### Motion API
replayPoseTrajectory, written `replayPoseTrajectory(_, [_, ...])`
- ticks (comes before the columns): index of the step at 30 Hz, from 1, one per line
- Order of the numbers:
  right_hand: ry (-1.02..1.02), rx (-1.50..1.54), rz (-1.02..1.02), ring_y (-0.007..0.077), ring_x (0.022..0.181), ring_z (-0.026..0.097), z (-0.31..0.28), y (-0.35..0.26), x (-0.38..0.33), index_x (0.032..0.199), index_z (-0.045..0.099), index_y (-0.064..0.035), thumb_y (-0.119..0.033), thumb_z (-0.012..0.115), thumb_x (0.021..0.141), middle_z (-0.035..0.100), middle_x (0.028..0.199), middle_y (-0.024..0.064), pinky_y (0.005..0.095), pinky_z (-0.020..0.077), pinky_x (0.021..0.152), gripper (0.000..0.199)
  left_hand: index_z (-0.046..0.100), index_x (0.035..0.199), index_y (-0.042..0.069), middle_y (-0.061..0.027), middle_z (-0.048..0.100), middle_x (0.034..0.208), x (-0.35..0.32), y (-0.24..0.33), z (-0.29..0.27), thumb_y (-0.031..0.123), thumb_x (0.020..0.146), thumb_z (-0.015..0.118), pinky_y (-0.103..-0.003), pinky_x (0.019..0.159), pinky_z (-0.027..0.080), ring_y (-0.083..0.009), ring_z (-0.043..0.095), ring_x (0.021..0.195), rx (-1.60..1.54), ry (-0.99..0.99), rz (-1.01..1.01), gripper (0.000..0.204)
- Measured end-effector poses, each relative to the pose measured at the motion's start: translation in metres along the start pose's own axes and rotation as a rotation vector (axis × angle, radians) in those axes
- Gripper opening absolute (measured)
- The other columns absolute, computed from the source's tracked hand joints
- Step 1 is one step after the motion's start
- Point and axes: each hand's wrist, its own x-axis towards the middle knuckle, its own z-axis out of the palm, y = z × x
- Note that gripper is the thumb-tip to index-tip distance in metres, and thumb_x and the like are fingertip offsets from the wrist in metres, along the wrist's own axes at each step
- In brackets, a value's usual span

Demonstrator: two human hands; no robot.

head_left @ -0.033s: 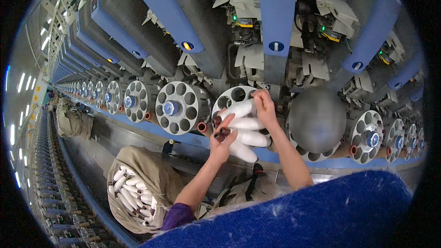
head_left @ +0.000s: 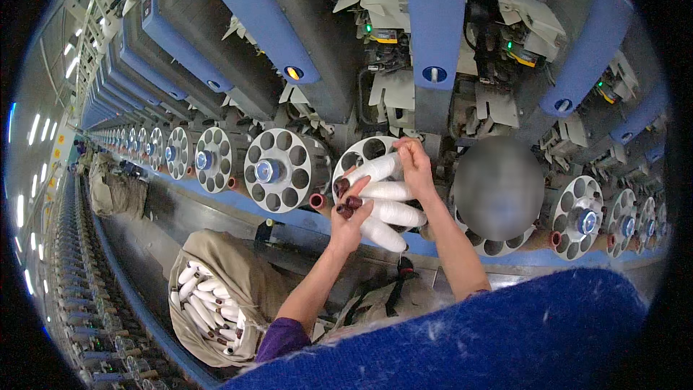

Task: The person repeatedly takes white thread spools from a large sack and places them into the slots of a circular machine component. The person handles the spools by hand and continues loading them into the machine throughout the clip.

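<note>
Left hand (head_left: 349,222) grips a fan of white yarn bobbins (head_left: 390,213), long axes pointing right from its fingers. Right hand (head_left: 416,166) pinches the top bobbin (head_left: 375,168), the round magazine (head_left: 366,153) directly behind its fingertips.

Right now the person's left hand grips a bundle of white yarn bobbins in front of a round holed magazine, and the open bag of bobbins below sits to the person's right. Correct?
Not quite. The bag of bobbins lies to the person's left, as the head view shows. The rest holds: the left hand grips the white yarn bobbins in front of the round holed magazine.
</note>
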Motion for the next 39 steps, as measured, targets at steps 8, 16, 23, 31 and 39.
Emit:
replayPoseTrajectory(8, [-0.252, 0.354, 0.373, 0.0058, 0.065, 0.050, -0.035, -0.006, 0.009, 0.088, 0.053, -0.0064, -0.021, 0.054, 0.091, 0.053, 0.083, 0.0022, 0.0219, 0.0418, 0.055, 0.015, 0.058, 0.074, 0.006, -0.0060, 0.022, 0.146, 0.026, -0.019, -0.019, -0.002, 0.070, 0.061, -0.040, 0.099, 0.033, -0.0235, 0.033, 0.129, -0.047, -0.136, 0.230, 0.009])
replayPoseTrajectory(16, [-0.181, -0.152, 0.181, 0.0239, 0.076, 0.061, -0.009, 0.034, -0.017, 0.088, 0.062, -0.0026, -0.017, 0.063, 0.080, 0.063, 0.086, 0.0085, 0.0298, 0.0473, 0.067, 0.017, 0.057, 0.072, 0.006, -0.0092, 0.038, 0.136, 0.033, -0.017, 0.005, -0.002, 0.068, 0.058, -0.036, 0.096, 0.032, -0.0225, 0.040, 0.120, 0.103, -0.002, 0.182, 0.009])
replayPoseTrajectory(23, [-0.018, 0.298, 0.411, 0.0088, 0.054, 0.042, -0.024, 0.023, -0.017, 0.080, 0.052, -0.0048, -0.020, 0.048, 0.093, 0.051, 0.066, -0.0001, 0.0232, 0.0341, 0.049, 0.020, 0.058, 0.080, 0.005, -0.0111, 0.045, 0.128, 0.045, -0.023, 0.016, 0.001, 0.073, 0.061, -0.029, 0.088, 0.035, -0.0173, 0.046, 0.107, 0.253, -0.055, 0.223, 0.009])
replayPoseTrajectory(31, [-0.327, -0.228, 0.013, 0.0152, 0.063, 0.053, -0.052, 0.003, 0.005, 0.080, 0.058, -0.0028, -0.009, 0.058, 0.084, 0.056, 0.074, 0.0031, 0.0299, 0.0442, 0.057, 0.007, 0.061, 0.081, 0.006, -0.0063, 0.047, 0.121, 0.053, -0.019, 0.012, 0.002, 0.076, 0.062, -0.024, 0.072, 0.039, -0.0092, 0.048, 0.082, 0.271, -0.109, 0.149, 0.007])
replayPoseTrajectory(39, [-0.819, -0.967, -0.432, 0.0297, 0.077, 0.063, -0.046, 0.000, 0.034, 0.074, 0.061, -0.0004, -0.003, 0.058, 0.069, 0.059, 0.084, 0.0143, 0.0385, 0.0515, 0.063, 0.006, 0.062, 0.083, 0.006, -0.0059, 0.045, 0.121, 0.070, -0.013, 0.007, 0.003, 0.076, 0.063, -0.024, 0.069, 0.040, -0.0080, 0.045, 0.073, 0.256, -0.182, 0.072, 0.009])
